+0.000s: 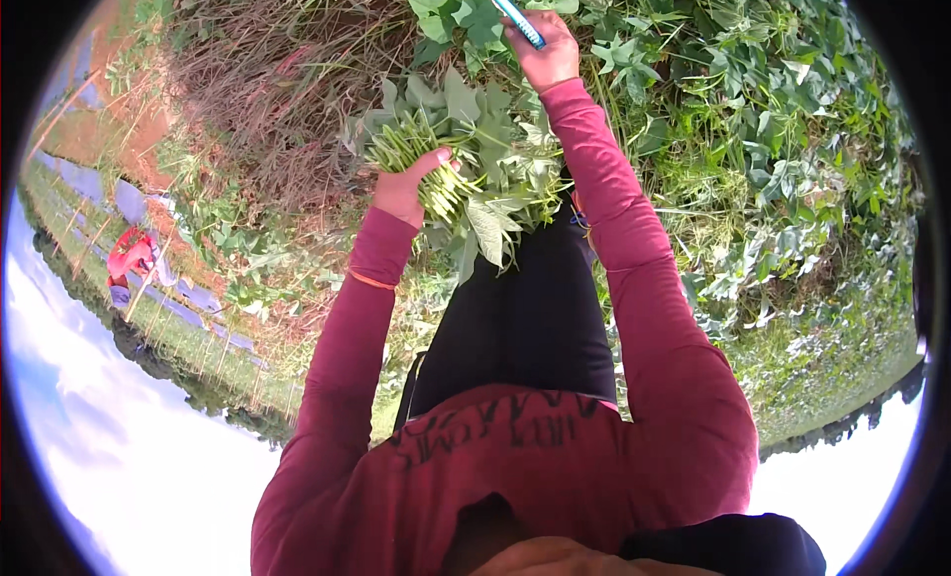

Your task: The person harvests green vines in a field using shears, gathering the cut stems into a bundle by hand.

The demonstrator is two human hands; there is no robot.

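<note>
A thick bunch of leafy greens (436, 175), its pale cut stems turned toward me and to the left, is gripped in my left hand (401, 192). The thumb lies across the stems, and broad green leaves fan out beyond and to the right. Farther ahead, my right hand (552, 53) is closed around a slim blue tool that looks like a cutter knife (515, 17). Its far end runs out at the top of the picture, so I cannot make out a blade. Growing leaves (466, 13) are close beside the right hand.
Dry brownish grass (267, 91) lies to the left, and dense green vines (753, 130) spread over the ground on the right. Far left, a person in red (132, 254) bends near rows of stakes and plastic-covered beds (193, 294).
</note>
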